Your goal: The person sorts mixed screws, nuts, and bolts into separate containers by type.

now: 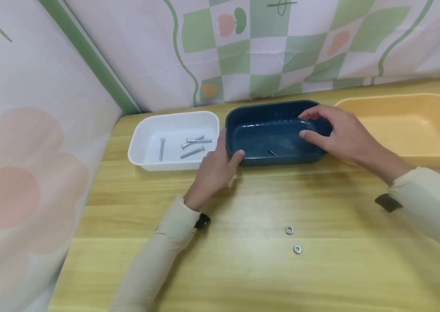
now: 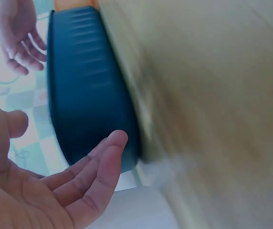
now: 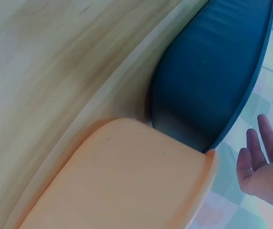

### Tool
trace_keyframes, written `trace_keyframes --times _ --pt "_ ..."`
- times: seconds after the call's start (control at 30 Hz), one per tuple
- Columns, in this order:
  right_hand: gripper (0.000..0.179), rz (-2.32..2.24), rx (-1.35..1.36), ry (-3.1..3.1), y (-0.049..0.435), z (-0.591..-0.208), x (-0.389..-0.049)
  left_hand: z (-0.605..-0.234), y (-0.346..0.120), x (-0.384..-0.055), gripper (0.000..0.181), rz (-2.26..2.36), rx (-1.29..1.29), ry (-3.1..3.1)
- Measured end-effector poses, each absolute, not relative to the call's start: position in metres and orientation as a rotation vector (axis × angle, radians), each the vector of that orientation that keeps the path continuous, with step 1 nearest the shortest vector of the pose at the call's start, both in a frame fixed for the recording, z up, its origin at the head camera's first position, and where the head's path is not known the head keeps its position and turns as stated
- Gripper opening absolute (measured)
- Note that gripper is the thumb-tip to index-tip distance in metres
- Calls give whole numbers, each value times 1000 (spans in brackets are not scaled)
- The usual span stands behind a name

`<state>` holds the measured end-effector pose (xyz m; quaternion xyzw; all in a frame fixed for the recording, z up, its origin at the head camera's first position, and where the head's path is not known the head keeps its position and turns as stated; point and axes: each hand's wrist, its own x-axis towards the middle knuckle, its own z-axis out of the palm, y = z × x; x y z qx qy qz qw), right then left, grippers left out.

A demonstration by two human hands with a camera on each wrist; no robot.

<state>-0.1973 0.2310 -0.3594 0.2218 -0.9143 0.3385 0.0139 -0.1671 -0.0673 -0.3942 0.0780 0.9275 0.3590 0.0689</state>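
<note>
A dark blue tray stands between my two hands, with one small dark screw on its floor. At its left end is my left hand, thumb near the front corner and fingers along the outer end wall. The left wrist view shows the left hand's fingers extended beside that wall, the thumb raised apart from them. My right hand hovers over the tray's right end, fingers and thumb spread and holding nothing. In the right wrist view the right hand is apart from the rim.
Left of the blue tray stands a white tray with several silver bolts. A yellow tray sits at the right, close to the blue one. Two metal nuts lie on the wooden table. A patterned curtain hangs behind.
</note>
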Motion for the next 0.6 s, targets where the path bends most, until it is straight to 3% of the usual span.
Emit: trace_keyframes --times 0.3,0.6 --pt "44 1037 618 -2833 252 -353 -189 -373 -70 -155 78 969 305 2966" --pt "56 1131 357 -2847 303 -355 -173 -364 -76 -144 79 905 384 3115"
